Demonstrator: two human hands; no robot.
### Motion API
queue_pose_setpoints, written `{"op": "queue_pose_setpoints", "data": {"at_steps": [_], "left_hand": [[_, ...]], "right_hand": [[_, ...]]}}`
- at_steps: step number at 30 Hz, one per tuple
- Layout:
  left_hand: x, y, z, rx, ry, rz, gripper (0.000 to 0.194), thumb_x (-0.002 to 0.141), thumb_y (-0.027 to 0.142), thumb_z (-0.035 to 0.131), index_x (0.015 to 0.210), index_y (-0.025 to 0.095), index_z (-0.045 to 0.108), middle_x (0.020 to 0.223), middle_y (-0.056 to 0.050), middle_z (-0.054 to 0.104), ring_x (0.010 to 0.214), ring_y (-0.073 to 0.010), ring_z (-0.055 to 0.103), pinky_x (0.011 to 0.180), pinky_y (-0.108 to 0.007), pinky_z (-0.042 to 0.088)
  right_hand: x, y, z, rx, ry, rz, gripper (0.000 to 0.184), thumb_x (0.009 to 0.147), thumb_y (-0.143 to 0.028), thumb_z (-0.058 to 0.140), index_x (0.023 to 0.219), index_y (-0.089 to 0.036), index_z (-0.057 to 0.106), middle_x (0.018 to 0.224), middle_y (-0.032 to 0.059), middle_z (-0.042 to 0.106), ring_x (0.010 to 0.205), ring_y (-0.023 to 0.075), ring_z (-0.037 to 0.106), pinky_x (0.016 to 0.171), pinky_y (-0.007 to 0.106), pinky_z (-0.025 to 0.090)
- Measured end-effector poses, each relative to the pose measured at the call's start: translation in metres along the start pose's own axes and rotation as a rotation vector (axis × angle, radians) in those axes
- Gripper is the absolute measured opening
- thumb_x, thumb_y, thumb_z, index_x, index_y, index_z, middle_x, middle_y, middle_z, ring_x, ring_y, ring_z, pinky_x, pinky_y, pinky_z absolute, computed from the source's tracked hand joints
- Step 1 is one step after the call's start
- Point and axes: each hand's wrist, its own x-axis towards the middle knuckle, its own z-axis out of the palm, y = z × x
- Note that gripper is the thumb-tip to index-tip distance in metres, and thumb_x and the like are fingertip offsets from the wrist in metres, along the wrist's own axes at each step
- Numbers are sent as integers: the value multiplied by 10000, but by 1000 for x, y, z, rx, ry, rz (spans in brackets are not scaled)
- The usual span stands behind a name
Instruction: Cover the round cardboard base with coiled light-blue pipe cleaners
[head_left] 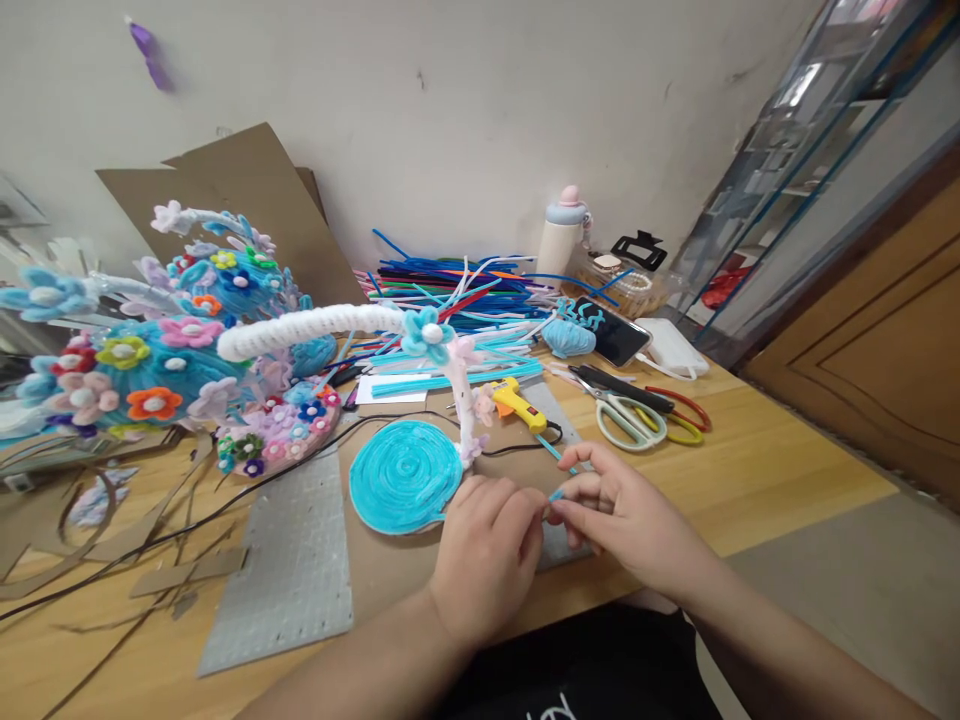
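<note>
My left hand [491, 550] is closed, its fingers curled beside a flat turquoise coil [405, 475] wound from pipe cleaner. My right hand [626, 510] pinches a blue pipe cleaner [556, 494] where the fingertips of both hands meet. Most of that piece is hidden by the fingers. From the coil's edge a blue strand runs under my left hand. A white fuzzy arch [322, 325] rises from the coil's right side, bearing a blue flower [427, 333] with a white centre. Behind my hands lies a yellow hot glue gun [519, 402].
Finished flower-covered pieces [165, 370] stand at the left, near cardboard scraps [187, 573] and a black cable. Bundled pipe cleaners [457, 290] lie at the back. Scissors [630, 420], pliers [679, 410], a phone [611, 335] and a bottle [561, 240] are on the right.
</note>
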Motion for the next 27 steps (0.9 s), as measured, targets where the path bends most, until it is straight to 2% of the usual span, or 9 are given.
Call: {"op": "queue_pose_setpoints", "data": {"at_steps": [2, 6, 9, 11, 16, 22, 27], "left_hand": [[3, 0, -2, -4, -41, 2, 117, 883, 124, 509, 921, 203, 588, 779, -13, 617, 723, -185, 517, 692, -327, 392], [17, 1, -9, -12, -230, 102, 372, 901, 107, 473, 1225, 285, 517, 1052, -14, 633, 919, -203, 545, 824, -363, 392], [27, 1, -14, 26, -352, 171, 392, 911, 117, 461, 1260, 291, 496, 999, -3, 637, 922, -203, 545, 843, -366, 388], [31, 0, -15, 70, -382, 202, 343, 909, 138, 471, 1226, 261, 519, 942, -4, 633, 891, -205, 544, 819, -357, 392], [37, -2, -14, 223, -371, 270, 128, 931, 218, 466, 961, 218, 591, 855, -1, 611, 807, -201, 534, 791, -367, 381], [35, -6, -8, 242, -278, 227, 65, 905, 234, 516, 893, 201, 571, 825, -8, 612, 792, -200, 546, 792, -368, 388], [29, -13, -3, 149, -197, 206, 131, 915, 225, 499, 825, 178, 580, 785, -17, 617, 771, -189, 552, 784, -351, 418]], "right_hand": [[1, 2, -2, -19, -11, -21, 276, 850, -305, 593, 981, -248, 357, 606, -75, 605, 535, 109, 529, 489, 214, 355], [3, -2, -6, -82, -39, -34, 251, 823, -200, 555, 937, -246, 336, 589, -77, 624, 567, 118, 563, 525, 221, 365], [5, -9, -8, -71, -69, 1, 314, 775, -186, 575, 866, -253, 282, 562, -89, 620, 501, 107, 538, 477, 204, 325], [6, -13, -9, -47, -86, 29, 355, 750, -183, 587, 840, -259, 252, 550, -98, 614, 468, 103, 525, 448, 193, 307], [9, -19, -12, -51, -149, -3, 310, 768, -160, 550, 852, -257, 267, 564, -110, 588, 495, 97, 535, 452, 186, 332], [15, -13, -18, -13, -218, -69, 294, 800, -136, 555, 857, -248, 290, 615, -119, 545, 570, 87, 549, 559, 215, 391], [19, -11, -22, -58, -222, -27, 285, 817, -161, 560, 875, -250, 296, 621, -118, 549, 536, 82, 550, 516, 202, 339]]}}
